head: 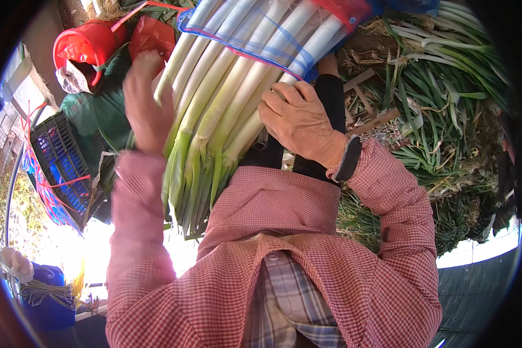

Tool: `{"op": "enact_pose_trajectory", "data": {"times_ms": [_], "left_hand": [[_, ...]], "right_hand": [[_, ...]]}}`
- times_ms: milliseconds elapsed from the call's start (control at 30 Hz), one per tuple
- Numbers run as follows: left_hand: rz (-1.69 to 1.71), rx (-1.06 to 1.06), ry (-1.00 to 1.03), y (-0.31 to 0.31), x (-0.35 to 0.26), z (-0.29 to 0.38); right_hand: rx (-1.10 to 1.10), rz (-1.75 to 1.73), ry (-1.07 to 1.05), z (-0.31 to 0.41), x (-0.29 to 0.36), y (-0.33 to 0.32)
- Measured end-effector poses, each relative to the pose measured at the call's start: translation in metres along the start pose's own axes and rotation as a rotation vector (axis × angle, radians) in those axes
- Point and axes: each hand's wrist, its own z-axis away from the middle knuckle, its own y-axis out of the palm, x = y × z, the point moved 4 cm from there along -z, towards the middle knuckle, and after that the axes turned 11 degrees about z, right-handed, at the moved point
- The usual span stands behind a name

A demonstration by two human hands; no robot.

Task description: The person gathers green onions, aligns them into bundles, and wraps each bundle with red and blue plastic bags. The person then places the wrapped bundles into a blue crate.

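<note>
A bunch of long leeks (215,113) lies before me, its white stalks pushed into a blue-edged mesh bag (248,32) and its green leaves hanging toward my lap. My right hand (300,119) has curled fingers on the rightmost stalks, just below the bag's hem. Beside the left edge of the bunch, my left hand (147,104) is raised and blurred by motion. Whether its fingers hold anything is not clear.
A red bucket (89,50) with a red plastic bag stands at upper left. Below it are a dark plastic crate (63,161) and red strings. Loose leeks or scallions (435,95) are heaped on the right. A blue container (48,300) stands at lower left.
</note>
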Motion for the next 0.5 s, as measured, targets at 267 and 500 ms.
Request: {"op": "enact_pose_trajectory", "data": {"times_ms": [267, 500], "left_hand": [[-0.229, 0.229, -0.317, 0.043, -0.062, 0.156], [-0.219, 0.315, -0.204, 0.026, -0.038, 0.16]], "right_hand": [[0.006, 0.008, -0.035, -0.012, 0.002, -0.009], [0.041, -0.008, 0.003, -0.014, 0.001, -0.004]]}}
